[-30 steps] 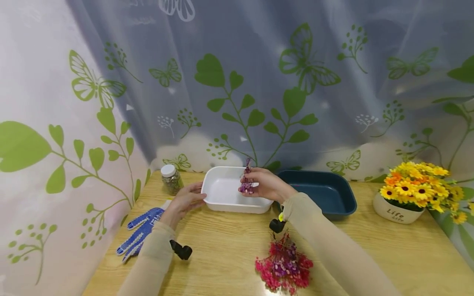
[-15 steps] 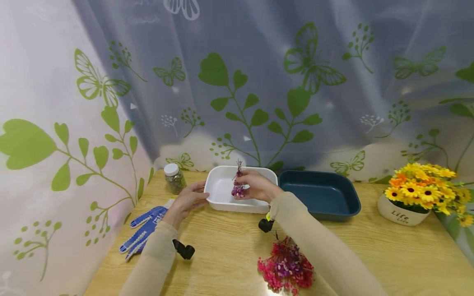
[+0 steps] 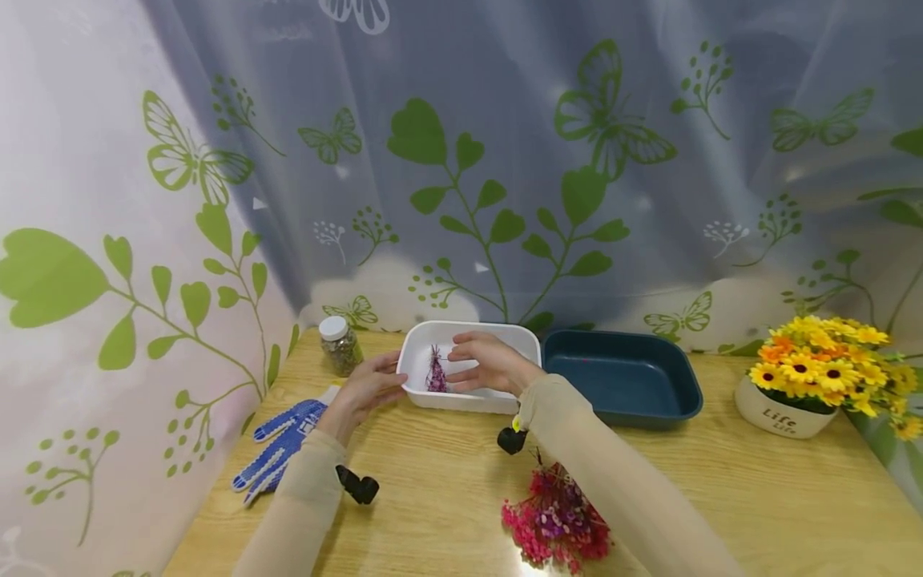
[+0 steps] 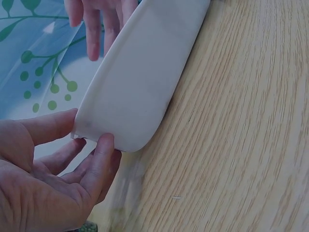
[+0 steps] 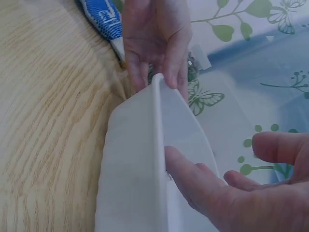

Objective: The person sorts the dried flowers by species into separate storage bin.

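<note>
A white rectangular basin (image 3: 479, 403) stands on the table. My left hand (image 3: 366, 389) holds its left end; in the left wrist view, thumb and fingers of the left hand (image 4: 63, 179) pinch the basin's corner (image 4: 140, 77). A small sprig of purple dried flowers (image 3: 436, 380) lies inside at the left part, stems toward the back. Over the basin's right half is my right hand (image 3: 496, 365), its fingers spread and apart from the sprig. The right wrist view has the right hand (image 5: 227, 188) with nothing between thumb and fingers.
A dark blue basin (image 3: 626, 418) stands right of the white one. Pink and purple dried flowers (image 3: 555, 521) lie near the front. A white-lidded jar (image 3: 340, 349) and a blue-white glove (image 3: 281, 449) are at the left. A pot of yellow flowers (image 3: 782, 413) stands far right.
The right hand has moved left over the white basin and let go of the purple sprig, which now lies inside. Its fingers have spread. The left hand has stayed at the basin's left end.
</note>
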{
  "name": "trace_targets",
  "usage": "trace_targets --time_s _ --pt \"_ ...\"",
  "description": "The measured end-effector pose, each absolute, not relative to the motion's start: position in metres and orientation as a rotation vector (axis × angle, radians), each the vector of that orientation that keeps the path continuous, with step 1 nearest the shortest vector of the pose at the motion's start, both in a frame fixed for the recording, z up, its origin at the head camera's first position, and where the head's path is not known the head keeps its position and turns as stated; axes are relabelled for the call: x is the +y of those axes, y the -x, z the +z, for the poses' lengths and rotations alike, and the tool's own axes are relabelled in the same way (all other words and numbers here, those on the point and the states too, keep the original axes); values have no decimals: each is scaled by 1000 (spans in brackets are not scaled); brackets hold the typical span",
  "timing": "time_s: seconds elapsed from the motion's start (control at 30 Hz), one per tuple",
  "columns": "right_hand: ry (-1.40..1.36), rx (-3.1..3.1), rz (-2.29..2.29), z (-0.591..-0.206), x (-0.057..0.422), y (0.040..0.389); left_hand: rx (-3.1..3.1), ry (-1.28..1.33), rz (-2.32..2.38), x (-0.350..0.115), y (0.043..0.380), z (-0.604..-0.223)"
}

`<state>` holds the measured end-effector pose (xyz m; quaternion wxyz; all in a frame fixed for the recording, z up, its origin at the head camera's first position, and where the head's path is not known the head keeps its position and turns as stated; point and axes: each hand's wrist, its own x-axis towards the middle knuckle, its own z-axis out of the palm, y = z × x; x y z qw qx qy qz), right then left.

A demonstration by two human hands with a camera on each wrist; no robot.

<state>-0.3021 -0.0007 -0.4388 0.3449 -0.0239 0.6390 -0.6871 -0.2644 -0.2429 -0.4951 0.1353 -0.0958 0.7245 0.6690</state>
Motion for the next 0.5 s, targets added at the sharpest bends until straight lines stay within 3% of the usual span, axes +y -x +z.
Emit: trace_targets --time_s 0.5 --pt "184 1579 -1858 -413 67 280 2069 304 1946 -243 265 -492"
